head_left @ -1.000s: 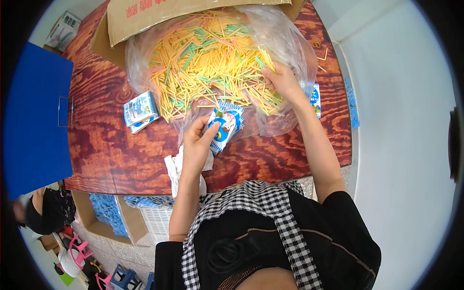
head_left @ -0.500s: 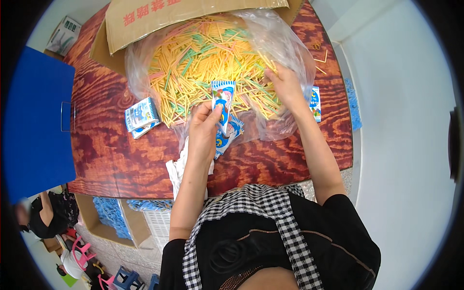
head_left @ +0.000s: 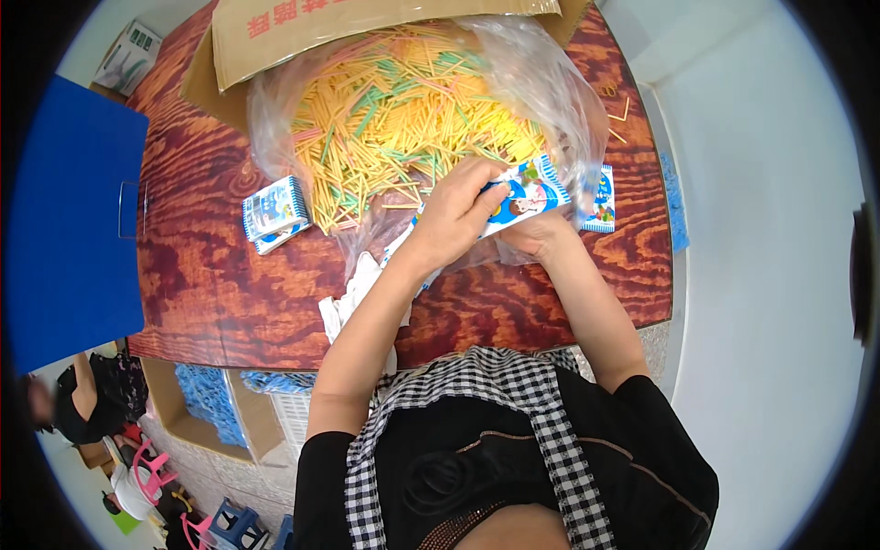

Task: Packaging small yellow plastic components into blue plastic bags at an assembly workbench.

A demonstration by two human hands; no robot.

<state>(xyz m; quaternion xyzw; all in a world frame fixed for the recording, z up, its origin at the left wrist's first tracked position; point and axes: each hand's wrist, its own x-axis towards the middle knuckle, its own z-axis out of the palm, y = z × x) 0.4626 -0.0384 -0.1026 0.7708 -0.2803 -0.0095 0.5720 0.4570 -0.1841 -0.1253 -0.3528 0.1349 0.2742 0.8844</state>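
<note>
"Where's the blue-and-white packet (head_left: 532, 202)?"

"Pinched in the left hand (head_left: 458, 209), partly hiding the right hand (head_left: 536, 237), whose grip I can't tell."

"What could go wrong?"

"A slack pinch might drop it among the loose sticks (head_left: 385, 119)."

The counter (head_left: 211, 302) has a red-and-black wood-grain top. On it lie a cardboard box (head_left: 385, 32), a clear plastic bag (head_left: 536, 55) full of coloured sticks (head_left: 394, 110), stacked packets (head_left: 275, 206) left, another packet (head_left: 600, 202) and loose sticks (head_left: 618, 135) right, and white cloth (head_left: 341, 312) near the front.
</note>
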